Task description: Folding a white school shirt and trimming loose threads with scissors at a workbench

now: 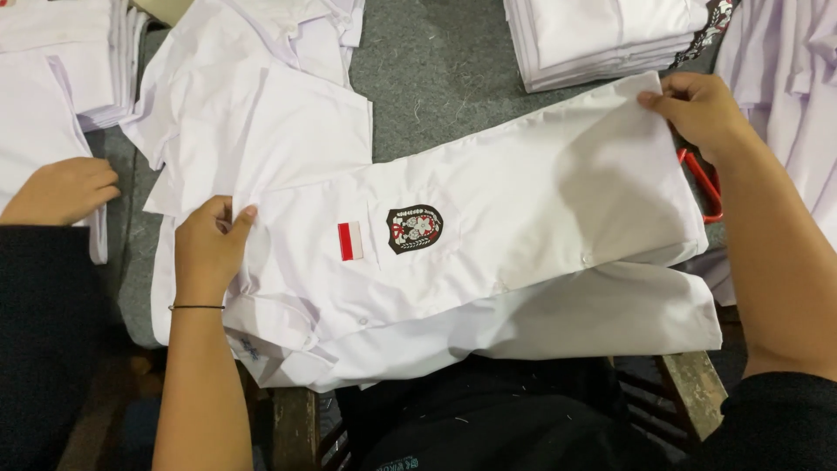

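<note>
Head view: my left hand [207, 249] pinches the white shirt's [523, 209] collar end, my right hand [697, 109] grips its hem, stretched across the grey table [427, 78]; keeping it taut should avoid creases.

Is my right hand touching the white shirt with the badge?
Touching. The head view shows the right hand pinching the far edge of the white shirt.

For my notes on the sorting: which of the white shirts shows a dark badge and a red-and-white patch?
The shirt held between the left hand and right hand; the other white shirts show neither.
</note>
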